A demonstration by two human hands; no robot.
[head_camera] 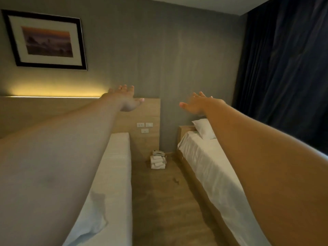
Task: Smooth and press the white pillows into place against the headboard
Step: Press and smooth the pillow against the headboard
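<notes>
Both my arms stretch straight out over the gap between two beds. My left hand [126, 99] is open with fingers spread, held in the air in front of the wooden headboard [145, 112]. My right hand [197, 103] is open too, palm down, hovering above a white pillow [203, 128] that leans at the head of the right bed [209, 167]. Neither hand touches anything. My right forearm hides most of that pillow. On the left bed [117, 166] no pillow shows; my left arm covers much of it.
A stack of folded white towels [158, 160] with a small object on top sits on the wooden floor between the beds. Wall sockets [144, 126] are set in the headboard. A framed picture [47, 41] hangs at upper left. Dark curtains [284, 77] fill the right side.
</notes>
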